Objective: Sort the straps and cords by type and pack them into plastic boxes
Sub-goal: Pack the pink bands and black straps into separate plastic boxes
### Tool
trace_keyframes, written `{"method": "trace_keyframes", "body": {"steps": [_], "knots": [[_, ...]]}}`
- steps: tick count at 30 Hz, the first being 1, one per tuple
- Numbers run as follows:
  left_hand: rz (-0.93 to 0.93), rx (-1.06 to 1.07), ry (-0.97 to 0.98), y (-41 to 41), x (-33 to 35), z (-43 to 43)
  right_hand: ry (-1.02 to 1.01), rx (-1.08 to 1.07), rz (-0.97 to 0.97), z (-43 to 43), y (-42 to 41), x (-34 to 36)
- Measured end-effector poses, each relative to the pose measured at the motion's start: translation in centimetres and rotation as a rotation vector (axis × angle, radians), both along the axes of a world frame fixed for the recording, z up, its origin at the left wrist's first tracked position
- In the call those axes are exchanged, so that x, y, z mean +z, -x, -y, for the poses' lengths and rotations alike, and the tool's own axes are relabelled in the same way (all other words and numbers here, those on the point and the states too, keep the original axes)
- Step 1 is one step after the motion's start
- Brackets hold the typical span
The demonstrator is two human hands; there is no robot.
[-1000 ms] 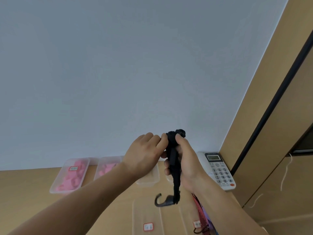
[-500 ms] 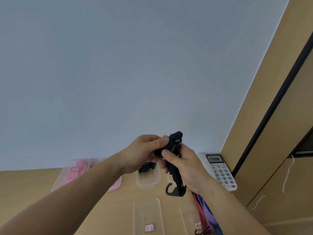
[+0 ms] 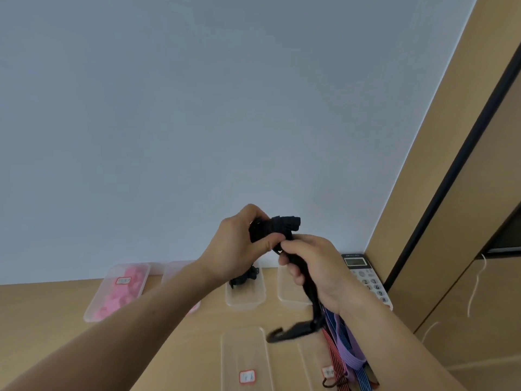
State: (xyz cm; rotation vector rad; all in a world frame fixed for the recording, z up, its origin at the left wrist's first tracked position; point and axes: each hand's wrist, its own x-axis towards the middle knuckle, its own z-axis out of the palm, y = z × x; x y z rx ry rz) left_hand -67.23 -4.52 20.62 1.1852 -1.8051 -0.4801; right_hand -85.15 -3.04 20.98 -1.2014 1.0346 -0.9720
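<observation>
I hold a black strap (image 3: 277,228) up in front of the wall, above the wooden table. My left hand (image 3: 239,244) grips its folded bundle. My right hand (image 3: 313,263) grips the loose tail, which hangs down to a black hook (image 3: 290,331). Below, a clear box (image 3: 245,289) holds another black strap, and a clear box (image 3: 290,289) beside it looks bare. Two boxes of pink items (image 3: 118,292) sit on the left. Red, purple and blue striped cords (image 3: 346,359) lie at the lower right.
A clear lid with a red-edged label (image 3: 245,359) lies near me. A white desk phone (image 3: 366,277) stands against the wall corner on the right. Wooden cabinet panels (image 3: 451,193) rise on the right, and a grey wall fills the back.
The folded bundle has turned sideways in my left hand. My right hand has slid down the strap, and the hook has swung lower and to the right.
</observation>
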Motion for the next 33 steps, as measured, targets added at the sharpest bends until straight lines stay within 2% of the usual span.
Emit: {"method": "trace_keyframes", "body": {"steps": [2, 4, 6, 8, 12, 14, 16, 18, 22, 25, 28, 33], "knots": [[0.145, 0.002, 0.254, 0.4, -0.6, -0.1, -0.089, 0.008, 0.157, 0.0, -0.4, 0.1], [0.302, 0.014, 0.514, 1.0, -1.1, -0.1, -0.113, -0.049, 0.124, 0.2, -0.6, -0.1], [0.352, -0.015, 0.627, 1.3, -1.6, 0.0, -0.078, -0.108, 0.071, 0.1, -0.6, -0.3], [0.18, -0.13, 0.463, 0.9, -1.7, -0.2, -0.035, -0.134, 0.112, 0.0, -0.5, -0.4], [-0.343, -0.238, -0.293, -0.3, -0.6, -0.6, 0.114, -0.096, 0.159, -0.1, 0.1, -0.2], [-0.435, -0.358, -0.569, -0.6, 0.3, -0.3, 0.187, -0.036, 0.14, -0.3, 0.0, -0.1], [-0.412, -0.512, -0.643, -0.8, 0.9, -0.4, 0.22, 0.0, 0.142, -0.3, 0.0, -0.1], [-0.434, -0.564, -0.654, -1.1, 1.1, -0.4, 0.221, 0.005, 0.141, -0.2, 0.3, -0.2], [-0.411, -0.563, -0.622, -1.8, 0.8, -0.4, 0.232, -0.016, 0.015, 0.0, 0.6, -0.4], [-0.387, -0.577, -0.585, -2.0, 0.9, -0.7, 0.237, 0.012, 0.001, 0.0, 0.8, -0.5], [-0.33, -0.423, -0.461, -1.8, 1.2, -0.7, 0.186, 0.033, 0.059, 0.0, 0.7, -0.6], [0.156, -0.03, 0.032, -0.3, 0.5, -0.9, 0.093, -0.105, 0.058, 0.2, -0.2, -0.5]]}}
